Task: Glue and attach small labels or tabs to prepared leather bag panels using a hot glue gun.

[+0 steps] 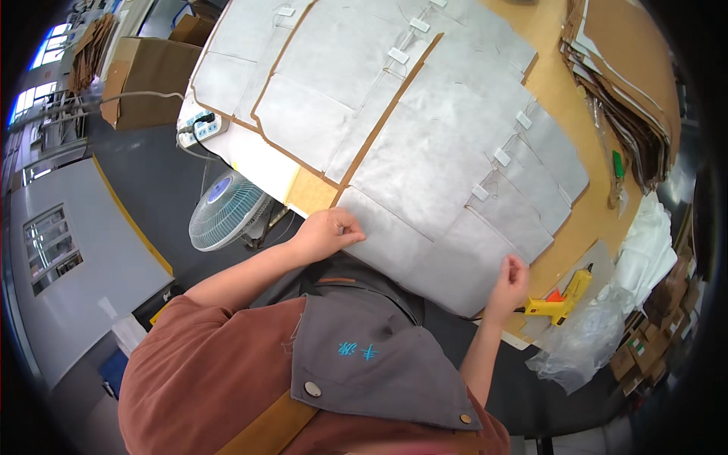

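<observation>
A large pale grey sheet (432, 152) with creased fold lines and brown edges lies in front of me, its near edge reaching over the table edge by my lap. My left hand (330, 233) is closed at its near left edge, fingers curled in a pinch. At the near right edge, my right hand (506, 287) is closed too, thumb and fingertips together on the sheet. Small white rectangular tabs (502, 158) with thin cords sit in a row across the sheet. Further left lies a similar grey sheet (311, 91); a brown strip (390, 106) runs between them.
A yellow glue gun (561, 297) lies right of my right hand, near clear plastic film (584, 345). Stacked brown sheets (629, 68) stand far right. On the left are a desk fan (227, 212), a white power strip (203, 130) with cables and a cardboard box (155, 80).
</observation>
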